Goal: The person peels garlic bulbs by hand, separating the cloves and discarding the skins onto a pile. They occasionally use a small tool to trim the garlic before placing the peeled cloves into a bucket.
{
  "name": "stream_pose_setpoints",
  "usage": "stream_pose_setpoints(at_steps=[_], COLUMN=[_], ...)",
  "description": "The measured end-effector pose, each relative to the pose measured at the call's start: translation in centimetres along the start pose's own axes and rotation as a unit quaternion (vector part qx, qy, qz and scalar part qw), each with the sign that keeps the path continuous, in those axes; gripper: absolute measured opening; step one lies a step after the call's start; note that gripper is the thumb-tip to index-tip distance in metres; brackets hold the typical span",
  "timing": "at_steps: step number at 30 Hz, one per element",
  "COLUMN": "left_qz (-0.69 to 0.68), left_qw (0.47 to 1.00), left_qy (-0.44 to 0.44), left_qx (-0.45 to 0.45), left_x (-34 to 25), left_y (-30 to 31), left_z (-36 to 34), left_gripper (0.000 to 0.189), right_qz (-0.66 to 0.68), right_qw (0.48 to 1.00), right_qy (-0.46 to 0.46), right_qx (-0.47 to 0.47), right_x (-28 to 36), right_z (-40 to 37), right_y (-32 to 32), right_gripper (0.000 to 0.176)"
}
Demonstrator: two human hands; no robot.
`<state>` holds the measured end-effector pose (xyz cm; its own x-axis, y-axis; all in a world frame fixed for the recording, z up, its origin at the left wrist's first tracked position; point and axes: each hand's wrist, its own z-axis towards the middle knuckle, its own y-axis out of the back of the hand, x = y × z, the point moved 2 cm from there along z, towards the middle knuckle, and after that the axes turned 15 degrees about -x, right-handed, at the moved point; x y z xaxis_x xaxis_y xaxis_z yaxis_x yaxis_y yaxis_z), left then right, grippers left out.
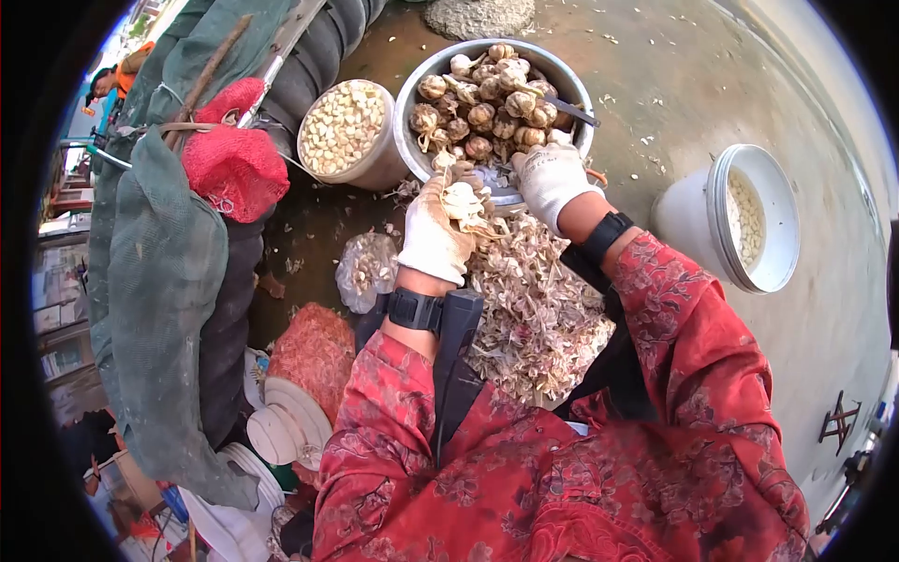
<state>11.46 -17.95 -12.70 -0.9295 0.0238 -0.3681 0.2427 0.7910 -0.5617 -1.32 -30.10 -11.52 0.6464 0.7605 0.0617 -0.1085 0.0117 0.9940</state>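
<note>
A wide metal basin holds a heap of garlic bulbs, with a dark-handled tool lying across its right side. My left hand, in a whitish glove, is closed around pale garlic at the basin's near edge. My right hand, also gloved, rests at the basin's near right rim beside a white bulb; its fingers are curled downward, and what they hold is hidden. Below both hands lies a large pile of garlic skins.
A bucket of peeled cloves stands left of the basin. Another white bucket with cloves leans at the right. Red mesh bags, green netting and a clear plastic bag are at the left. Far upper left is a person in orange.
</note>
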Motion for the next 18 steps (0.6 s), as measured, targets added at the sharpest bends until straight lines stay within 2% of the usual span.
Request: stream_pose_setpoints(at_steps=[3,6,7,8,10,11,12,14,15,16,17,18], left_qz=[0.079,0.063,0.019,0.018,0.047,0.067,0.066,0.077,0.077,0.083,0.087,0.086], left_qw=[0.991,0.991,0.990,0.990,0.991,0.988,0.988,0.986,0.986,0.984,0.981,0.980], left_qy=[-0.103,-0.121,-0.132,-0.132,-0.125,-0.139,-0.139,-0.146,-0.144,-0.157,-0.169,-0.169], left_qx=[0.015,-0.009,-0.049,-0.050,-0.022,-0.020,-0.023,-0.014,-0.016,-0.031,-0.047,-0.050], left_x=[-0.8,-1.1,-0.8,-0.9,-1.0,-0.9,-0.9,-0.7,-0.5,-0.5,-0.6,-0.6], left_y=[-1.7,-2.3,-3.1,-3.1,-2.9,-2.8,-2.9,-3.2,-3.4,-3.6,-3.5,-3.4], left_z=[0.5,1.7,1.8,2.2,2.7,2.8,2.9,3.0,3.0,3.1,3.1,3.1], left_gripper=[0.029,0.029,0.029,0.029,0.030,0.029,0.029,0.030,0.030,0.030,0.030,0.030], right_qz=[0.053,0.115,0.118,0.118,0.160,0.207,0.208,0.156,0.162,0.164,0.297,0.423], right_qw=[0.997,0.990,0.989,0.989,0.987,0.976,0.976,0.984,0.974,0.974,0.941,0.885], right_qy=[-0.028,-0.046,-0.045,-0.044,-0.020,-0.036,-0.035,-0.038,-0.008,-0.007,-0.081,-0.154], right_qx=[-0.038,-0.066,-0.076,-0.076,-0.014,-0.060,-0.058,-0.082,-0.155,-0.154,-0.139,-0.119], right_x=[-0.5,-1.2,-1.5,-1.8,-1.8,-1.6,-1.4,-1.3,-1.4,-1.3,-1.2,-1.2], right_z=[1.0,1.0,1.2,1.2,1.0,0.7,0.9,1.4,1.6,2.0,2.3,2.3], right_y=[-1.1,-0.4,-1.0,-1.5,-2.7,-3.0,-2.7,-1.9,-1.6,-0.5,0.6,1.0], right_gripper=[0.015,0.023,0.021,0.021,0.018,0.016,0.016,0.017,0.019,0.019,0.021,0.024])
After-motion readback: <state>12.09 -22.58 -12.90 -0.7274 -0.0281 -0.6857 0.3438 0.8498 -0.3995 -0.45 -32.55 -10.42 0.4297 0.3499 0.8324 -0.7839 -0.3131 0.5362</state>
